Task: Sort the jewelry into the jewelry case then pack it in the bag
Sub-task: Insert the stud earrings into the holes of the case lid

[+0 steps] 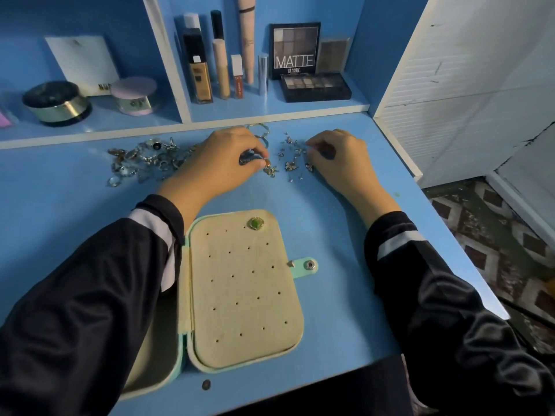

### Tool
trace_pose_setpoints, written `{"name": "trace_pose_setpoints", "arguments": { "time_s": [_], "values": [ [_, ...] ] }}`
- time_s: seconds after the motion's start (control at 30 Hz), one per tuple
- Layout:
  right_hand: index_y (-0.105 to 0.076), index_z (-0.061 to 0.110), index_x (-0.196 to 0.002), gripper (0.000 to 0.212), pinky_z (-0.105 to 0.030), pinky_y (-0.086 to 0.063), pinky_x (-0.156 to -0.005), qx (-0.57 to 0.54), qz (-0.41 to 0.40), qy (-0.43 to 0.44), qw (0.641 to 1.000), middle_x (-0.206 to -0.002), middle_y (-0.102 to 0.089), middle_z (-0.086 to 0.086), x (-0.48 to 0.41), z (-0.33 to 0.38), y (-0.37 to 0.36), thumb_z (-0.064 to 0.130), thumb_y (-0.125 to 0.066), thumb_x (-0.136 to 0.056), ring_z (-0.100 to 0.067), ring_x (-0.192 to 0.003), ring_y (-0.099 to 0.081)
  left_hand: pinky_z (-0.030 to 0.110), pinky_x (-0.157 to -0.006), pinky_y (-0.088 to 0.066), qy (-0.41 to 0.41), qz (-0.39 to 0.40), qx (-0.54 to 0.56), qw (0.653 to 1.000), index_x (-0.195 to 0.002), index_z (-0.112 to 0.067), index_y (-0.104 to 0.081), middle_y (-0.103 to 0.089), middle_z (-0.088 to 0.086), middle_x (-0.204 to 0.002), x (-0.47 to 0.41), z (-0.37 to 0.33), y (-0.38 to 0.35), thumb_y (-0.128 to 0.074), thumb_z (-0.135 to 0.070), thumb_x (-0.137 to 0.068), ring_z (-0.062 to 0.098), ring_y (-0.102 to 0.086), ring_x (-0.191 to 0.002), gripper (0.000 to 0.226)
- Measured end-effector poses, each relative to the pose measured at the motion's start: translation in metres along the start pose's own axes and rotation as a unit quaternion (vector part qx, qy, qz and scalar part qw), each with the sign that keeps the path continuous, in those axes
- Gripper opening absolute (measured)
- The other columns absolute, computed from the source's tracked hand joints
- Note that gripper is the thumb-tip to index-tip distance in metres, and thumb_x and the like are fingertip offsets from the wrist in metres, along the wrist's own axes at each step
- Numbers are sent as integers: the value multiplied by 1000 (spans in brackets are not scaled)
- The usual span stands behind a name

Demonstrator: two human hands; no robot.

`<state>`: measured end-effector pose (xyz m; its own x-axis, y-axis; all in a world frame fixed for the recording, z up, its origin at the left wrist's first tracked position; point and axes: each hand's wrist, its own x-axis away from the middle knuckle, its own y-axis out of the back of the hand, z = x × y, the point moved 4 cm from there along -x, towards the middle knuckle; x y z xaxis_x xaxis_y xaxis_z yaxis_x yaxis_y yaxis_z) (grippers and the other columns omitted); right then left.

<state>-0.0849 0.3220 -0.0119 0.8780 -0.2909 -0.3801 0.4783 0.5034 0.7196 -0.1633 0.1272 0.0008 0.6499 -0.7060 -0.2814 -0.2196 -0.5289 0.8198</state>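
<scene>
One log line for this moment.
step: sorting | left hand: pinches small piece | right hand: on loose jewelry, grip unclear | jewelry case: open, holds green earring

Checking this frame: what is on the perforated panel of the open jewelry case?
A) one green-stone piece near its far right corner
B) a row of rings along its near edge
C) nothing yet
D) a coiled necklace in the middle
A: a single green-stone piece sits by the far right corner of the perforated panel of the jewelry case; its other holes are bare, and the loose jewelry lies on the table beyond.
</scene>
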Motion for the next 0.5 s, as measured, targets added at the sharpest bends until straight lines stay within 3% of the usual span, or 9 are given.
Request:
{"name": "trace_pose_setpoints", "arguments": {
  "time_s": [0.3,0.5],
  "values": [
    [-72,7,-93,10,-16,-46,-71,-40,6,24,999,-83,-64,0,-17,6,-3,9,-65,-87,-11,-74,-54,39,-85,-51,2,-1,16,1000,-95,-18,-76,-66,-2,-97,-1,2,-4,-73,-16,-86,16,-61,-89,9],
    [-73,9,-90,10,-12,-43,-69,-43,22,38,998,-81,-62,1,-16,10,-4,7,-65,-85,-3,-69,-51,42,-82,-50,25,-14,24,999,-94,-16,-72,-67,3,-96,0,2,-3,-68,-17,-90,23,-61,-87,5]
  ]
}}
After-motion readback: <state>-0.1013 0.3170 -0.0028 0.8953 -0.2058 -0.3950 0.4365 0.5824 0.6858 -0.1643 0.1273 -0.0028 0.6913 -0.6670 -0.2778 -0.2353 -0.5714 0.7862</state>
